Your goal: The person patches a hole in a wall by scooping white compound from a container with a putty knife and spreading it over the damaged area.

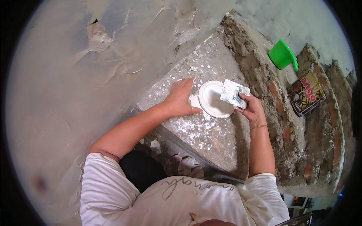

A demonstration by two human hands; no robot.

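A round white bowl (205, 98), smeared with white paste, sits on the gritty concrete step in front of me. My left hand (180, 98) is at its left side, fingers stretched and thumb apart, holding nothing. Whether the thumb touches the bowl's rim I cannot tell. In my right hand (250, 107) is a flat rectangular putty scraper (230, 91), crusted with white. My fingers and thumb pinch its right end, and its left part overlaps the bowl's right rim, hiding some of the inside.
White crumbs and splashes cover the concrete step (222, 139). Rough brick stairs rise to the right, carrying a green plastic dipper (282, 55) and a dark, yellow-patterned rectangular container (306, 92). A smeared grey plaster wall (75, 94) stands on the left.
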